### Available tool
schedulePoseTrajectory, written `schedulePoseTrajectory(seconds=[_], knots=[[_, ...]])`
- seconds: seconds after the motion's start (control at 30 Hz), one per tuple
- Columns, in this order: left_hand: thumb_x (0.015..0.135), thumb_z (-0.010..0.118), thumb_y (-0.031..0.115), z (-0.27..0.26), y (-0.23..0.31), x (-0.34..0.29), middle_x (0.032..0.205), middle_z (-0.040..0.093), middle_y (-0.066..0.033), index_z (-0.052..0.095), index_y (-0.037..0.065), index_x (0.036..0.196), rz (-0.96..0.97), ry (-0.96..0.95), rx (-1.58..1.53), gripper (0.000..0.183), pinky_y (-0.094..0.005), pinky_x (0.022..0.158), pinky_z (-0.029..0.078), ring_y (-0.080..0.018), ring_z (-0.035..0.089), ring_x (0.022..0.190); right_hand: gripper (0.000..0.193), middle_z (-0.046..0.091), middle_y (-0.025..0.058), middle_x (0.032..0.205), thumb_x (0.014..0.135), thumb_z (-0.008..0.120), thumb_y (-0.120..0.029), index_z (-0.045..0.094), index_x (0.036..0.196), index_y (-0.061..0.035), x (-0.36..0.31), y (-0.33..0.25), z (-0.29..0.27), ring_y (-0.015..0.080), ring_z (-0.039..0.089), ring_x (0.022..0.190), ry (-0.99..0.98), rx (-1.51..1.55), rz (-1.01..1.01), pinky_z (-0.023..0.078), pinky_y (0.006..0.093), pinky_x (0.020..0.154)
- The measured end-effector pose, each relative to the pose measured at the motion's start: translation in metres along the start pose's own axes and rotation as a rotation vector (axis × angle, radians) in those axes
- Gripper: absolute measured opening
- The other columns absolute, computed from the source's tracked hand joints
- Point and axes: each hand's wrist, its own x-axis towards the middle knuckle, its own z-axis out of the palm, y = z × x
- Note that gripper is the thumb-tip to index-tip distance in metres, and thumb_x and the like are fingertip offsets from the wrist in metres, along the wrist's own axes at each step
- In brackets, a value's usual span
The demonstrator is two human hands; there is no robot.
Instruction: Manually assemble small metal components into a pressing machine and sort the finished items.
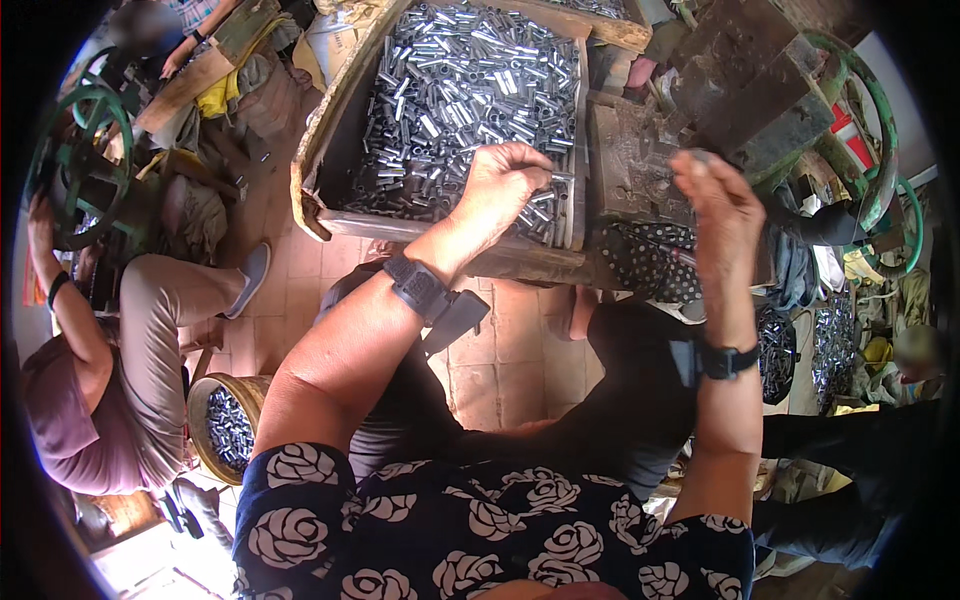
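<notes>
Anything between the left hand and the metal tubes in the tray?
Nothing visible. The left hand already rests on the pile of metal tubes at the near edge of the wooden tray, fingers curled into them.

— How does the left hand [500, 185] sit?
— Its arm is stretched forward, wrist strapped with a dark band, fingers curled downward, palm down.
— And the right hand [718, 205]?
— Raised upright on a bent forearm, fingers close together near the top, a dark band on its wrist.
</notes>
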Motion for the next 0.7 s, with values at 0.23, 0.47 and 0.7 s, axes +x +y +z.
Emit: schedulePoseTrajectory(seconds=[0.23, 0.47, 0.7], knots=[[0.071, 0.055, -0.001, 0.002, -0.003, 0.005, 0.067, 0.061, -0.0026, 0.065, 0.000, 0.083, -0.053, -0.006, 0.149, 0.015, -0.0185, 0.050, 0.037, -0.0064, 0.049, 0.054, 0.029, 0.059, 0.0126, 0.110, 0.079, 0.058, 0.003, 0.057, 0.108, 0.0013, -0.013, -0.064, -0.071, 0.0167, 0.054, 0.101, 0.393, -0.287, -0.481, 0.041, 0.0282, 0.089], [0.072, 0.056, 0.000, 0.013, -0.016, 0.012, 0.071, 0.061, -0.0023, 0.065, -0.003, 0.085, -0.018, -0.028, 0.279, 0.017, -0.0208, 0.058, 0.040, -0.0068, 0.050, 0.062, 0.054, 0.050, 0.0082, 0.118, 0.073, 0.063, 0.009, 0.044, 0.123, -0.0002, 0.002, -0.055, -0.125, 0.0135, 0.049, 0.102, 0.598, -0.273, -0.700, 0.041, 0.0264, 0.084], [0.071, 0.057, -0.001, 0.038, -0.033, 0.038, 0.071, 0.061, -0.0026, 0.064, -0.004, 0.084, -0.054, -0.096, 0.291, 0.014, -0.0220, 0.058, 0.040, -0.0075, 0.050, 0.064, 0.031, 0.060, 0.0035, 0.089, 0.067, 0.072, -0.001, 0.059, 0.095, 0.0019, 0.045, 0.003, -0.154, 0.0138, 0.055, 0.082, 0.669, -0.179, -0.302, 0.042, 0.0270, 0.079]])
